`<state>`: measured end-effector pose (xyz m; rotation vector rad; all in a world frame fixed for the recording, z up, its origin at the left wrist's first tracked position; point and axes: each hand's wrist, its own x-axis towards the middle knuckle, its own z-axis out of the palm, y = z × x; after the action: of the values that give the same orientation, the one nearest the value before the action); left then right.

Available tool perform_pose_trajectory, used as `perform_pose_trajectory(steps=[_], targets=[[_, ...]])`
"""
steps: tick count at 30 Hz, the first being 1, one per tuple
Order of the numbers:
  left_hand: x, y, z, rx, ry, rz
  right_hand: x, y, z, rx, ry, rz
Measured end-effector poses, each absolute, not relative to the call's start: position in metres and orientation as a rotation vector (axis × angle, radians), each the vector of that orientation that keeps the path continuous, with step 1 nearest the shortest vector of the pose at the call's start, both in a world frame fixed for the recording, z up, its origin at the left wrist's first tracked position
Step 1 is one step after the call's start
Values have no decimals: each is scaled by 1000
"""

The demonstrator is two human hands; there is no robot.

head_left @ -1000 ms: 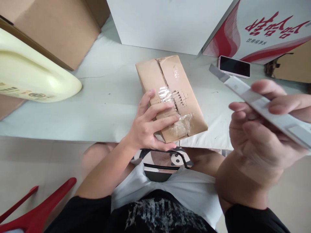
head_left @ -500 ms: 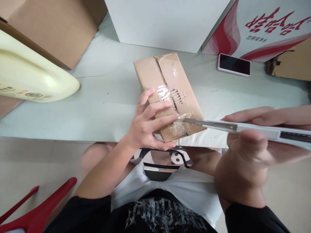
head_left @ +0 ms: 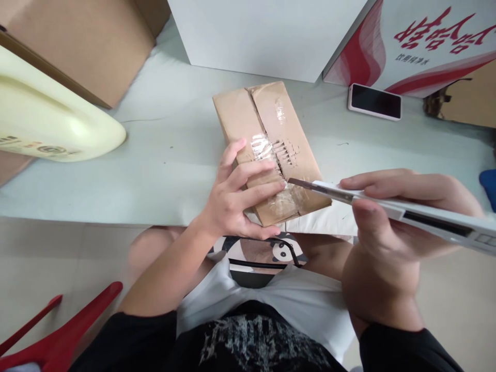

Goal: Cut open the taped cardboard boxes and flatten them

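Two hands: one left hand (head_left: pixel 236 199), one right hand (head_left: pixel 405 243). One knife (head_left: pixel 434 226). One bench (head_left: pixel 174 188). Four boxes show plainly: one small brown box (head_left: pixel 244 116), one big brown box (head_left: pixel 77 46), one white box (head_left: pixel 251 31), one red-and-white box (head_left: pixel 406 36). Two more bits of cardboard: one left piece (head_left: pixel 12 166), one torn right piece (head_left: pixel 473 101); whether either is a separate box cannot be told. One phone (head_left: pixel 375 102). One bottle (head_left: pixel 65 113). One blue thing (head_left: pixel 489 187), kind unclear. Two red bars (head_left: pixel 85 325). Two sleeves (head_left: pixel 143 333), two knees (head_left: pixel 149 250), one shirt (head_left: pixel 256 343), one pair of shorts (head_left: pixel 310 305). One panda face (head_left: pixel 282 252).
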<state>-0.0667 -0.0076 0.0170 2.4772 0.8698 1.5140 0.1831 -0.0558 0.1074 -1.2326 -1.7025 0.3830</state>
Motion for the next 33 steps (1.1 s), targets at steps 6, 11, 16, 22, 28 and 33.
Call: perform_pose_trajectory(steps=[6,11,16,22,28,33], targets=[[-67,-8,16,2477,859,1516,176,-54,115,-1172,-1727,257],[-68,-8,16,2473,881,1488,170,-51,120,-1127,-1766,240],[-68,-8,16,2495,889,1467,165,-56,125,-1158,-1785,273],[-67,-8,14,2508,906,1506,165,-60,131,-1201,-1770,261],[-70,-10,14,2506,920,1424,163,-61,134,-1267,-1862,340],[-69,-5,14,2510,861,1488,162,-72,138,-1340,-1812,316]])
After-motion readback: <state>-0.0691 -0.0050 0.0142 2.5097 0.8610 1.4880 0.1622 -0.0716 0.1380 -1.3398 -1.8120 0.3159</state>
